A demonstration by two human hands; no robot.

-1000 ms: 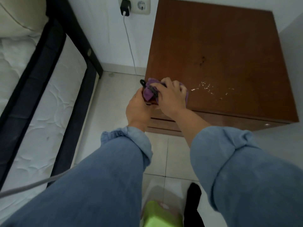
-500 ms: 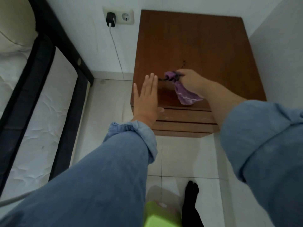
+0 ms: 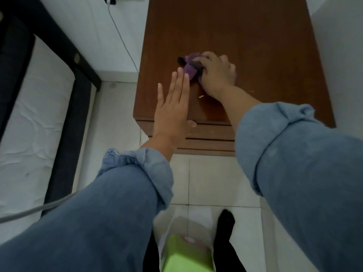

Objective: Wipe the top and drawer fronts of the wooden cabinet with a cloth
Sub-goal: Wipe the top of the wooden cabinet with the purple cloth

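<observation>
The wooden cabinet (image 3: pixel 245 32) stands in the corner, its brown top facing me and its drawer fronts (image 3: pixel 208 134) showing below the front edge. My right hand (image 3: pixel 216 75) presses a bunched purple cloth (image 3: pixel 189 66) with a dark trim onto the left middle of the top. My left hand (image 3: pixel 172 107) is flat with fingers together over the front left part of the top, fingertips almost touching the cloth. A small pale crumb (image 3: pixel 200 96) lies on the wood between my hands.
A bed with a white mattress (image 3: pixel 33 124) and dark frame (image 3: pixel 64 122) runs along the left. A charger cable (image 3: pixel 121 40) hangs down the wall beside the cabinet. The white wall (image 3: pixel 337 61) closes the right side. A green object (image 3: pixel 186 254) sits below me on the tiled floor.
My right hand has carried the cloth from the front left corner further back onto the top. My left hand let go of the cloth and now lies flat and open.
</observation>
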